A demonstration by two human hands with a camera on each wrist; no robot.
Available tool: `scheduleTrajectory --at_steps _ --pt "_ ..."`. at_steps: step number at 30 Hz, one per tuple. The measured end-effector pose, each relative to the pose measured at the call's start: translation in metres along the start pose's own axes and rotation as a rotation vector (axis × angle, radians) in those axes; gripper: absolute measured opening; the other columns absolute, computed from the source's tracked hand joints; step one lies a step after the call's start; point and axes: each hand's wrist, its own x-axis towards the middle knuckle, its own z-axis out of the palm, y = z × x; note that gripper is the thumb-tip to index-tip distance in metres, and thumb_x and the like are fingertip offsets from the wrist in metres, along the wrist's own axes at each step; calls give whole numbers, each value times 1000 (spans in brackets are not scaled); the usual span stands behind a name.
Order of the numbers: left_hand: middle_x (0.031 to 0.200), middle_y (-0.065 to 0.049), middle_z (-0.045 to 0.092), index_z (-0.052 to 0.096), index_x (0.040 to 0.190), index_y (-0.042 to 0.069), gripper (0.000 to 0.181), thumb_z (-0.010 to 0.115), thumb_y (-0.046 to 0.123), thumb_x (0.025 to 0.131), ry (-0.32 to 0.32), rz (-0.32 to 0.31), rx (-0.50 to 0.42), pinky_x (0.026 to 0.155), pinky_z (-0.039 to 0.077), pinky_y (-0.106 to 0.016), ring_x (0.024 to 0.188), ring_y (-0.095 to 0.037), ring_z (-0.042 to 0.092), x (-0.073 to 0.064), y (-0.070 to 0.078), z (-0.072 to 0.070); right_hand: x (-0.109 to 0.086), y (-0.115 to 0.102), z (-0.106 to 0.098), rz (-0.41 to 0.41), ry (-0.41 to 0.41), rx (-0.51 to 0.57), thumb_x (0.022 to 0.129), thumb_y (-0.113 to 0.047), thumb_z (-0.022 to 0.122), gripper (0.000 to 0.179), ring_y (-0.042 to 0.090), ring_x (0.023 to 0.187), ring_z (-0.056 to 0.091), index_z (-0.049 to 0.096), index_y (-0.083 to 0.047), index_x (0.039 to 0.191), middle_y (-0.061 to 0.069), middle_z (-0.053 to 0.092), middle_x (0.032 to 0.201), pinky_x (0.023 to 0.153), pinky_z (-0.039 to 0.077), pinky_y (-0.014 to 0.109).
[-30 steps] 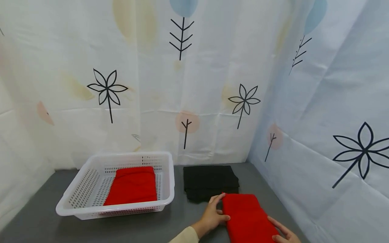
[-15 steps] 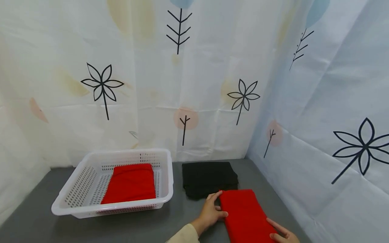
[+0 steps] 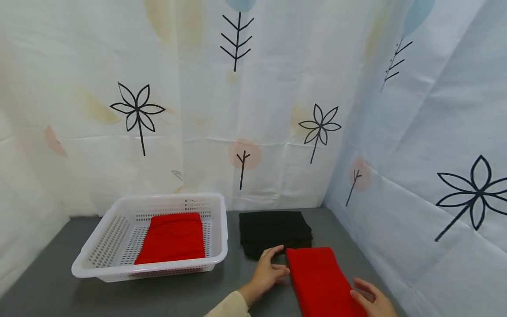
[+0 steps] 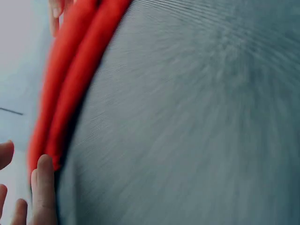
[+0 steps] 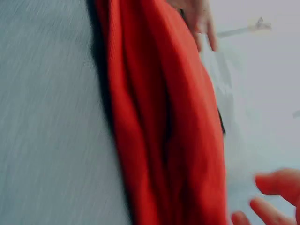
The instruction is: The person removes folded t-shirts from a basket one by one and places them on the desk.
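A folded red cloth (image 3: 318,281) lies on the grey table at the lower right, its near end cut off by the frame. To its left is my left hand (image 3: 266,274), fingers loosely bent and thumb tip at the cloth's left edge. My right hand (image 3: 375,300) is at the opposite edge, thumb and fingers apart, holding nothing. In the left wrist view the red cloth (image 4: 70,89) shows thick stacked layers, with left fingertips (image 4: 45,183) beside its corner. The right wrist view shows the cloth's layered side (image 5: 183,112), with right fingertips (image 5: 276,183) clear of it.
A folded black cloth (image 3: 275,226) lies just behind the red one. On the left stands a white perforated plastic basket (image 3: 89,269) with another folded red cloth (image 3: 174,237) inside. Patterned white curtains (image 3: 273,88) enclose the back and sides of the grey table (image 3: 190,299).
Both hands have loosened from the red cloth's edges. The left hand has shifted slightly left, and the right fingers have lifted and spread. The cloth stays in place.
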Motion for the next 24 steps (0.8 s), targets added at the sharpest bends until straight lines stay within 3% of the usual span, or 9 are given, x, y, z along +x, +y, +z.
scheduleTrajectory --at_steps 4,7,13,16,19,24 --pt "138 -26 44 49 139 3 56 69 -2 87 -7 16 -24 68 60 -40 94 -27 69 -5 27 -31 -11 -44 24 -140 78 -32 94 -26 67 53 33 117 61 53 3 136 23 57 135 85 55 27" --pt "138 -26 46 50 139 5 50 66 5 91 25 44 -7 73 60 -39 96 -27 68 -5 54 -57 -17 -79 48 -224 57 51 94 -22 67 45 29 114 62 56 -3 134 18 60 133 85 53 24" --pt "133 -20 52 50 138 6 44 62 7 95 141 12 -23 84 58 -44 96 -22 66 1 104 -109 -15 -138 99 -379 -120 226 92 -15 69 36 21 107 63 62 -11 127 8 63 124 88 53 28" --pt "133 -20 54 49 140 8 42 57 13 99 183 -27 24 90 56 -44 102 -24 65 3 122 -137 -11 -161 122 -477 -208 252 92 -11 68 35 24 108 62 62 -9 126 10 64 123 88 53 24" --pt "139 -21 50 44 143 8 43 52 19 103 210 -67 66 97 53 -43 112 -28 63 4 136 -168 -8 -181 143 -559 -282 260 94 -13 66 37 30 109 63 59 -7 129 15 63 123 90 54 29" --pt "147 -22 44 39 146 7 47 46 29 105 246 -89 139 103 48 -43 123 -33 56 5 151 -211 -8 -210 177 -560 -405 304 95 -22 66 45 30 108 66 53 -7 136 18 59 127 93 54 39"
